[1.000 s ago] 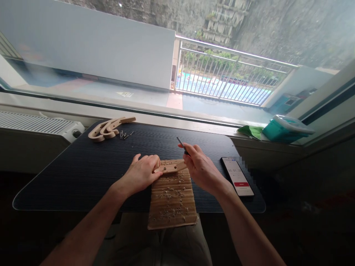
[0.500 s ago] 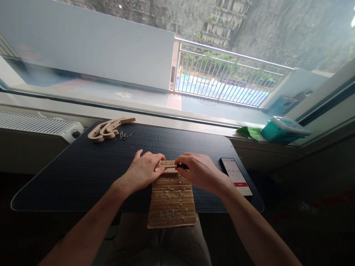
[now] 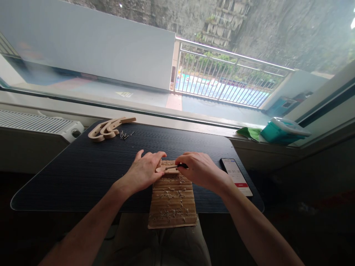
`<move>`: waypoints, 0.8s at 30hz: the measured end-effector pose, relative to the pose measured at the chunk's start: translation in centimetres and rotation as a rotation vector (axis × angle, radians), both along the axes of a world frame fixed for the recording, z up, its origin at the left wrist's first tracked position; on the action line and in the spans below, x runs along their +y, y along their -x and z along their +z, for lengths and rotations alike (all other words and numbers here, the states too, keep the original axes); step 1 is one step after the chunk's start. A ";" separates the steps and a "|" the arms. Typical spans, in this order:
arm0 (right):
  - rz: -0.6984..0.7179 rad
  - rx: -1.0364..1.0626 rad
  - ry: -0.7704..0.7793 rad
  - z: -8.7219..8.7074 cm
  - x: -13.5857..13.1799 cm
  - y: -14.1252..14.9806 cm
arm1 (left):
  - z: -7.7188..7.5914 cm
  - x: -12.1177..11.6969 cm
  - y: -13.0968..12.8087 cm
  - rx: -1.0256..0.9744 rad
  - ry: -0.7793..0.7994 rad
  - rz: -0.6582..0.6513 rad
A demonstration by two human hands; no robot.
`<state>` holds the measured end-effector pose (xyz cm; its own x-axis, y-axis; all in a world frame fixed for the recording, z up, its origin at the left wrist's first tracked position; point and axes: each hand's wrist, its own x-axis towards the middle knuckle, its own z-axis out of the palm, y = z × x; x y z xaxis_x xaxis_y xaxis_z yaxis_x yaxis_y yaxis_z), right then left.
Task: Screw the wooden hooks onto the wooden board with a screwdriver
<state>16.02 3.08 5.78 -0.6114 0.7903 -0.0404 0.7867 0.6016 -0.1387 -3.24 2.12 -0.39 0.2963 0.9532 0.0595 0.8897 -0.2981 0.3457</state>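
Observation:
My left hand (image 3: 145, 168) grips the left end of a small pale wooden piece (image 3: 173, 171), thumb at its near side and fingers beyond it. The piece rests on the far end of a corrugated cardboard strip (image 3: 173, 202) strewn with many small holes or crumbs. My right hand (image 3: 201, 171) is closed on the black handle of a screwdriver (image 3: 182, 166). Its thin shaft points left, the tip by my left thumb at the wooden piece. Whether a screw sits under the tip is too small to tell.
Curved wooden hooks (image 3: 107, 130) and several loose screws (image 3: 124, 136) lie at the back left of the black table (image 3: 83, 173). A phone (image 3: 236, 177) showing a timer lies at the right. On the windowsill are a green cloth (image 3: 249, 132) and a teal box (image 3: 283, 132).
Both hands stay almost in place. The screwdriver is tilted slightly more, its handle end a touch higher. The cardboard's near end has shifted slightly right.

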 end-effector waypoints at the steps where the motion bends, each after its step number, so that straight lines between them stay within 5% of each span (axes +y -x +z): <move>1: 0.008 -0.014 -0.004 0.1 0.0 0.1 | 0.0 0.0 0.0 0.001 0.000 -0.009; 16: 0.201 -0.269 -0.006 3.3 2.1 4.0 | 0.2 0.7 -1.0 0.104 -0.022 -0.141; 24: 0.226 -0.327 0.037 4.1 2.8 4.6 | -0.2 0.9 -1.0 0.056 -0.022 -0.104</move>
<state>11.44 5.92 9.91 -0.7201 0.6313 -0.2880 0.6410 0.7641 0.0721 -2.24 3.01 -0.59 0.3971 0.9158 0.0605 0.8714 -0.3969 0.2884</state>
